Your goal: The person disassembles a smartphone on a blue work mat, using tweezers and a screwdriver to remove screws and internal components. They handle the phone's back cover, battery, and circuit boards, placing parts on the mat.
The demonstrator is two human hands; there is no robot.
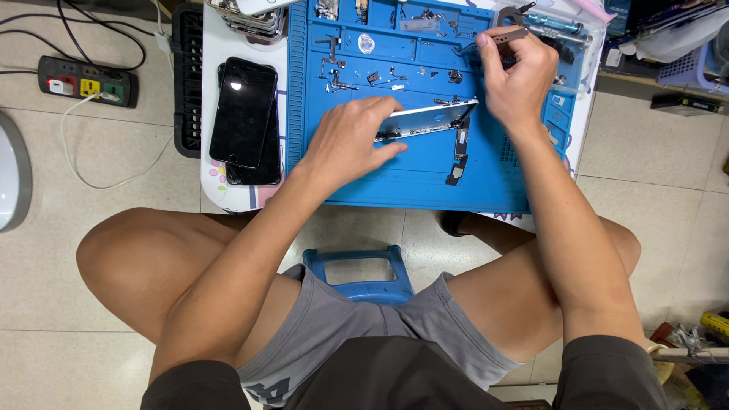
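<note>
Seen from above, we sit on a blue stool [363,269] at a small white counter [215,178], our left hand [345,144] closed on the near edge of an opened phone frame [429,120], thumb and fingers grasping it so that it stands tilted on its long side over the middle of a blue work mat [425,182]. Our right hand [518,80] is clenched around a pair of metal tweezers [497,39], whose tips point left, above the far end of the frame; whether the tips touch anything we cannot tell. Small screws and metal parts [380,76] lie scattered across the mat's upper half, just beyond the frame, and two dark loose components [458,156] lie just below its right end. The mat's near strip, toward our knees, is bare blue and gives the hands room. To the left, off the mat, black phones [244,114] lie stacked flat, reaching close to the counter's left edge, with a black tray [184,83] beside them. Screwdrivers [554,23] crowd the far right corner. On the tiled floor [91,182] at left, well apart from the counter, a power strip [87,82] sits with a white cable plugged in.
</note>
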